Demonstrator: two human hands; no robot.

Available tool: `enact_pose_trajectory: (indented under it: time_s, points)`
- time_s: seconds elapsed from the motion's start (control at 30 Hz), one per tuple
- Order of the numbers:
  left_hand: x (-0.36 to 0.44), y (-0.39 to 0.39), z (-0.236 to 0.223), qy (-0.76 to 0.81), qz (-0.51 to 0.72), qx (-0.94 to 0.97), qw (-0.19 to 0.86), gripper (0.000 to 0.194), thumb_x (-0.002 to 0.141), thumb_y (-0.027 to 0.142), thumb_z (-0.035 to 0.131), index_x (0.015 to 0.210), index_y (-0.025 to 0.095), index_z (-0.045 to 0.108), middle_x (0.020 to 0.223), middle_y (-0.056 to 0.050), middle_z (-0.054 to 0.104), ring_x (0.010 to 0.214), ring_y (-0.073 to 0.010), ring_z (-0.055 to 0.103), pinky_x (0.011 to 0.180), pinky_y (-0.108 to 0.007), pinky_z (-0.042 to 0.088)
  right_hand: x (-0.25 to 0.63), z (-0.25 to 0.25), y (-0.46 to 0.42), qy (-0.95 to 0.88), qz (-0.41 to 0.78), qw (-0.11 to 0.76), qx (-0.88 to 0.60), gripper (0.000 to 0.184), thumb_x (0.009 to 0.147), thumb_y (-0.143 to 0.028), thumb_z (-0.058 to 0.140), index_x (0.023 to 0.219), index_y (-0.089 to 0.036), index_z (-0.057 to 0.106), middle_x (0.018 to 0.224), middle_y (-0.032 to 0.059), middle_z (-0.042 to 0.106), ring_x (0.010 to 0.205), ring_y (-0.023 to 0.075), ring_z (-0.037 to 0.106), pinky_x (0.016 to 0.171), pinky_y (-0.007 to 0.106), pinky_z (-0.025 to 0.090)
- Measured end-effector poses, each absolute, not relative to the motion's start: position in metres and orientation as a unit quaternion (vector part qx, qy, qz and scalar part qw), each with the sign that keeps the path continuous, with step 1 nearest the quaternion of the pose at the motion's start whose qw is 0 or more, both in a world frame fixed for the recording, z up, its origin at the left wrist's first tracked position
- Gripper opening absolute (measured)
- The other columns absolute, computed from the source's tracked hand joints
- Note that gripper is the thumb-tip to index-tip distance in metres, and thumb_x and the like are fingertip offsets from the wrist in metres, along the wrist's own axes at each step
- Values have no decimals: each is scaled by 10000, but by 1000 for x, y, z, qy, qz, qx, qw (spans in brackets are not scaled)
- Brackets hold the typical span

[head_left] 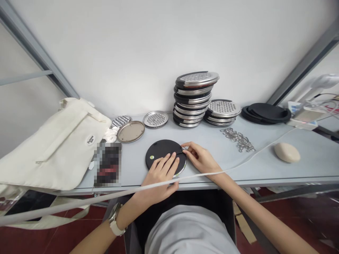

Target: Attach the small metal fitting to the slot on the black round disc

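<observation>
A round black disc (164,150) with a small green-and-white sticker lies on the table; some shiny metal shows along its lower right rim. My left hand (161,176) rests on it with the fingers stretched out flat. At the disc's upper right edge, my right hand (198,157) is closed in a pinch on a small metal clip (182,149), mostly covered by the fingertips. Further right lies a heap of similar small metal clips (238,139).
Behind stand a tall stack of round graters (193,100) and a shorter stack (224,109). Loose metal discs (155,119) and a cream bag (60,144) are on the left. Black round pieces (266,113) and a beige oval object (287,152) lie right. A white cable (159,184) crosses in front.
</observation>
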State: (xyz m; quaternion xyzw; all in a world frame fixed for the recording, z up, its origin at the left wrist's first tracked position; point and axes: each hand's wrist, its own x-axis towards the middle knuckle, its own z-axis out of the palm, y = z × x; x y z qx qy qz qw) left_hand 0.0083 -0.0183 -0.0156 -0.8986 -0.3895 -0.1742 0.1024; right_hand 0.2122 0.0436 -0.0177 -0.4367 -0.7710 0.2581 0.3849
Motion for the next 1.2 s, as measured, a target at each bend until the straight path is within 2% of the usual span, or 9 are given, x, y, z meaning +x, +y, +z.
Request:
enact_pose_trajectory:
  time_s: [0.1,0.23,0.3,0.6,0.83,1.2]
  points:
    - [8,-19,-15,-388,-173,-899,103,584,876,281,470,1414,84,355,1477,-146,319,1341,-288,324,1046,-425,309,212,-18,43,-777,262,381,-427,218,924,-216,456,1124,-173,532,745,17,606,657,158,587,651,269,478]
    - [9,-19,-15,-385,-174,-900,110,573,879,276,464,1406,74,365,1478,-149,316,1345,-285,315,1047,-421,307,213,-19,44,-797,227,393,-399,206,935,-183,413,1078,-190,561,989,88,616,915,201,599,825,329,480]
    - [9,-18,-15,-383,-175,-900,112,565,880,276,463,1399,70,375,1474,-154,322,1344,-283,316,1047,-417,307,212,-18,44,-800,213,394,-399,225,940,-177,395,1073,-188,576,997,100,590,954,213,583,854,352,475]
    - [9,-19,-15,-385,-176,-899,108,575,869,270,472,1401,79,370,1465,-161,338,1340,-285,327,1045,-423,318,212,-14,42,-809,221,371,-399,275,941,-169,397,1163,-194,559,974,98,574,883,208,583,785,348,494]
    - [9,-19,-14,-386,-177,-899,109,573,869,263,474,1401,78,370,1465,-160,338,1338,-281,329,1043,-420,321,214,-14,43,-801,226,372,-410,216,934,-183,425,1092,-189,572,931,75,579,770,175,588,746,313,493]
    - [9,-19,-14,-387,-175,-899,108,571,874,270,468,1402,77,369,1469,-157,330,1344,-281,319,1043,-423,318,214,-19,45,-797,231,378,-411,204,921,-193,445,1100,-187,542,1006,89,643,792,179,627,743,318,510]
